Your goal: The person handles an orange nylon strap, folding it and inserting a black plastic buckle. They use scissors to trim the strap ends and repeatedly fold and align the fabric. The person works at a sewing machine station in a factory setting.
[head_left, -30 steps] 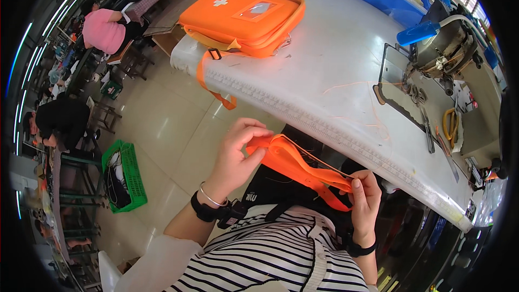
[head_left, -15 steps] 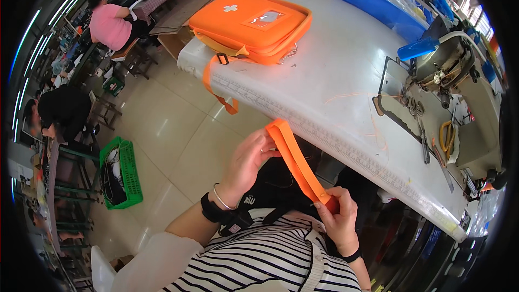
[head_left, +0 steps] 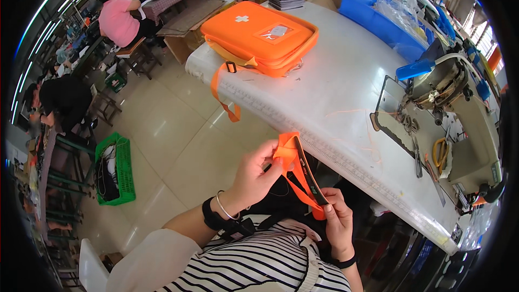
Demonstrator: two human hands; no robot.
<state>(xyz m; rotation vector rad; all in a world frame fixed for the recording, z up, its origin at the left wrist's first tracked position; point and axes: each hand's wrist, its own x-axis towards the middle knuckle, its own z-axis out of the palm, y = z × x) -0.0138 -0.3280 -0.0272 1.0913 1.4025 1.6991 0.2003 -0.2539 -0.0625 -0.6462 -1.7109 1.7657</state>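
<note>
At the frame's lower centre, the left hand and right hand pinch opposite ends of an orange strap, now turned, bringing its black strip into view.

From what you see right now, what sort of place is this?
Probably a sewing workshop: what looks like a sewing machine, a pair of scissors and an orange bag are all on the same table.

black-and-white striped top, pale left sleeve, silver bangle, black wristbands
</note>
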